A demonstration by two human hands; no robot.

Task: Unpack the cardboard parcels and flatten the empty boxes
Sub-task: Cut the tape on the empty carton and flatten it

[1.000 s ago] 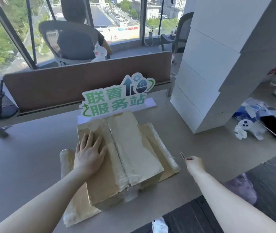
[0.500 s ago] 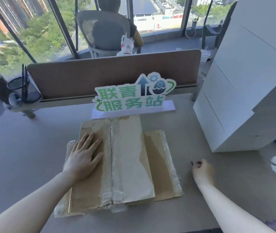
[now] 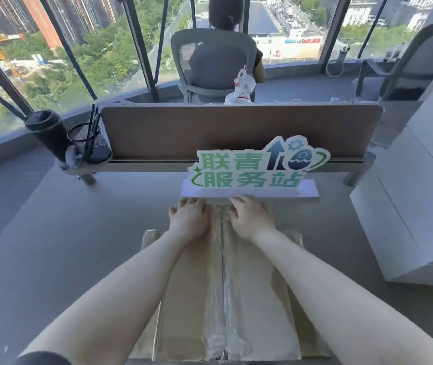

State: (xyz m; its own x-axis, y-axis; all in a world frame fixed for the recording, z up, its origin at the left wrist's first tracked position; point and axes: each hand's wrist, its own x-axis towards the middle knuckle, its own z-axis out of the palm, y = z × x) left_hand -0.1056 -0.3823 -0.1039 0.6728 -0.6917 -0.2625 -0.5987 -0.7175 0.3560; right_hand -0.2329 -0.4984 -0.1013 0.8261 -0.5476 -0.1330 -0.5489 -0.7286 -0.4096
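Our right hand [image 3: 252, 219] has come off the grey desk [image 3: 65, 246] to join our left hand [image 3: 189, 219]; both now press, fingers spread flat, on the taped brown cardboard box [image 3: 225, 299] lying mid-desk before the green-lettered sign [image 3: 257, 167].

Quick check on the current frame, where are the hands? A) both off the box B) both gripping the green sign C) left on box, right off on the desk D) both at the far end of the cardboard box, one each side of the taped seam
D: the left hand and right hand lie on the far end of the cardboard box, either side of its taped seam, just short of the green sign.
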